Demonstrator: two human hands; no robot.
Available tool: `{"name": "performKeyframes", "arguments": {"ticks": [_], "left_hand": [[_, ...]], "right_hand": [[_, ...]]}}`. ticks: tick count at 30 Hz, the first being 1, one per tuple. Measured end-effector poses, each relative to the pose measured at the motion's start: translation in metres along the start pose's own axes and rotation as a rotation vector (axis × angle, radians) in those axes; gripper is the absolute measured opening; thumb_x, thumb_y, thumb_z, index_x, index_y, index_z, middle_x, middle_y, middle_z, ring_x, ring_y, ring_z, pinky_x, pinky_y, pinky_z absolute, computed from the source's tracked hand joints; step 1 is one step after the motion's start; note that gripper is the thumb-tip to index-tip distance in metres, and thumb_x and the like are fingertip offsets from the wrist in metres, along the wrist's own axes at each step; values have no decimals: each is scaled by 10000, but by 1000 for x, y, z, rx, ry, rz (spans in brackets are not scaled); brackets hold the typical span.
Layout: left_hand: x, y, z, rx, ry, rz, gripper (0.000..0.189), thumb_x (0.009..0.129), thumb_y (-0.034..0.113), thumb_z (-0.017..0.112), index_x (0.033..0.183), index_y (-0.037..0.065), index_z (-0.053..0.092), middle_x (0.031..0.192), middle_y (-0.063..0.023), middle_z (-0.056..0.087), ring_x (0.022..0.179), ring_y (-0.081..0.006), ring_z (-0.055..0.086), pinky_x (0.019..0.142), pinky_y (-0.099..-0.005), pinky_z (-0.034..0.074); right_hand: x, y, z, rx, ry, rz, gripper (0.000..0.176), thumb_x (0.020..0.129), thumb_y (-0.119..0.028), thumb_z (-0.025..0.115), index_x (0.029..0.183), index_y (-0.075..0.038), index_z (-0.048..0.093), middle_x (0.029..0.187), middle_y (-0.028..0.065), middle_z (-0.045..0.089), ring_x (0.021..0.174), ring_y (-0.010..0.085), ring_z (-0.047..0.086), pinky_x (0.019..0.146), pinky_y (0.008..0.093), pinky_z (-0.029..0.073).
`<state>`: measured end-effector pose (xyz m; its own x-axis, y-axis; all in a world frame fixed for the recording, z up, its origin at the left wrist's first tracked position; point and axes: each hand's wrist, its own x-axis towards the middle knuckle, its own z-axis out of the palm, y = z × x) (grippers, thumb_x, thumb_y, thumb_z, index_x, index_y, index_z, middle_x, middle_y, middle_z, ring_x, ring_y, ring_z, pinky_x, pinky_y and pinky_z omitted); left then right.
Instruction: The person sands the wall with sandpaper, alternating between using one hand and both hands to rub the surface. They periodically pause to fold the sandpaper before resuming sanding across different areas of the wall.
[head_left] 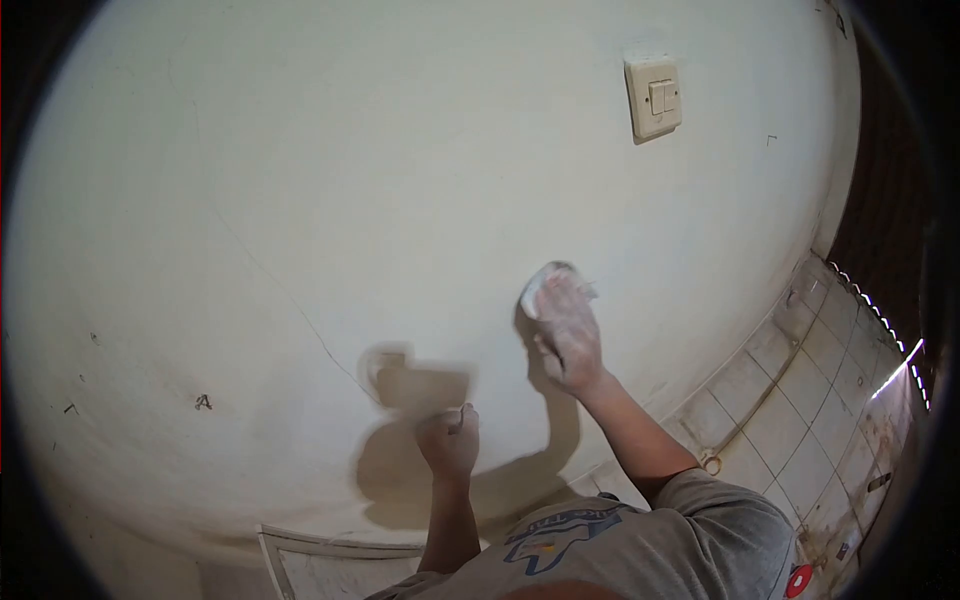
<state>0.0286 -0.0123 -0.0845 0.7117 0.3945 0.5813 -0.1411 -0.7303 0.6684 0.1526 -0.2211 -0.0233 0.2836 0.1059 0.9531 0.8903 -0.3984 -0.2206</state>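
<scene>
**A:** While your right hand [570, 335] lies flat on the wall [300, 200], fingers close together, it pins a white rag [540, 285] under the fingertips. Spot is below and left of the switch [654, 97].

**B:** Left side?

**A:** Your left hand [450, 440] sits lower, just left of the right, fist closed on a tool [415, 380]. It's motion-blurred, possibly a scraper, with its blade end against the wall.

**B:** Surroundings?

**A:** Tiled floor [800, 420] runs along your right.

Dim, fisheye-warped — motion-blurred, shadowy
</scene>
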Motion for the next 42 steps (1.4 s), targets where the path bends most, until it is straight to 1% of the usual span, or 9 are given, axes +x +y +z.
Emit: {"name": "performKeyframes", "arguments": {"ticks": [7, 14, 19, 27, 30, 32, 37, 38, 42], "left_hand": [[0, 2, 1, -6, 4, -22, 339, 851, 103, 708, 547, 13, 588, 524, -163, 499, 439, -288, 483, 515, -390, 396], [0, 10, -7, -9, -53, -18, 239, 882, 131, 698, 674, 19, 731, 595, -146, 650, 522, -275, 632, 590, -356, 500], [-1, 14, -9, -22, -47, -55, 249, 880, 134, 699, 668, 4, 714, 588, -151, 634, 509, -249, 618, 571, -362, 484], [1, 12, -5, 18, -24, -23, 273, 901, 143, 690, 665, 22, 753, 555, -101, 653, 495, -186, 591, 577, -353, 465], [2, 7, -5, 42, -1, 47, 278, 908, 151, 690, 673, 17, 757, 554, -100, 653, 494, -186, 598, 578, -349, 472], [3, 0, -4, 29, 12, 131, 292, 917, 161, 691, 675, 11, 756, 538, -84, 642, 474, -169, 580, 558, -345, 465], [-2, 6, -5, -118, -46, -106, 336, 944, 160, 675, 665, -14, 741, 483, -31, 563, 411, -107, 508, 450, -302, 382], [-3, 4, -3, -135, -48, -122, 342, 948, 158, 671, 663, -18, 738, 474, -21, 546, 402, -95, 494, 432, -292, 362], [-2, 14, -5, -99, -42, -148, 346, 947, 147, 671, 653, -27, 730, 463, -18, 526, 393, -92, 468, 420, -289, 340]], "right_hand": [[20, 19, -11, -82, 228, 129, 593, 872, -19, 565, 1462, 29, 525, 1558, 264, 450, 1480, 461, 371, 1225, 582, 222], [-1, 24, -6, -40, 6, -40, 598, 851, -55, 549, 1443, 31, 551, 1516, 232, 514, 1457, 448, 414, 1217, 564, 281], [19, 23, -5, 27, 352, 196, 598, 845, 65, 508, 1441, 48, 546, 1544, 277, 460, 1497, 478, 330, 1237, 536, 227], [-16, 6, 7, -1, 39, 23, 657, 756, 20, 530, 1410, 19, 591, 1471, 283, 538, 1434, 456, 448, 1211, 551, 293], [-5, 33, -16, -76, 168, 4, 640, 790, 33, 523, 1430, 51, 553, 1496, 287, 509, 1457, 454, 414, 1221, 531, 285], [5, 44, -25, -74, 272, 176, 602, 834, 45, 503, 1434, 79, 528, 1514, 293, 484, 1471, 452, 389, 1230, 521, 266], [4, 25, -14, 98, 306, 322, 511, 916, 55, 452, 1419, 111, 518, 1524, 309, 458, 1491, 443, 357, 1244, 510, 229], [5, 16, -16, 45, 226, 156, 506, 894, 48, 474, 1391, 102, 555, 1477, 310, 512, 1468, 451, 395, 1235, 535, 245], [-17, -1, -6, 94, 63, 69, 503, 849, 51, 515, 1343, 94, 600, 1405, 314, 577, 1410, 479, 465, 1217, 569, 274]]}}
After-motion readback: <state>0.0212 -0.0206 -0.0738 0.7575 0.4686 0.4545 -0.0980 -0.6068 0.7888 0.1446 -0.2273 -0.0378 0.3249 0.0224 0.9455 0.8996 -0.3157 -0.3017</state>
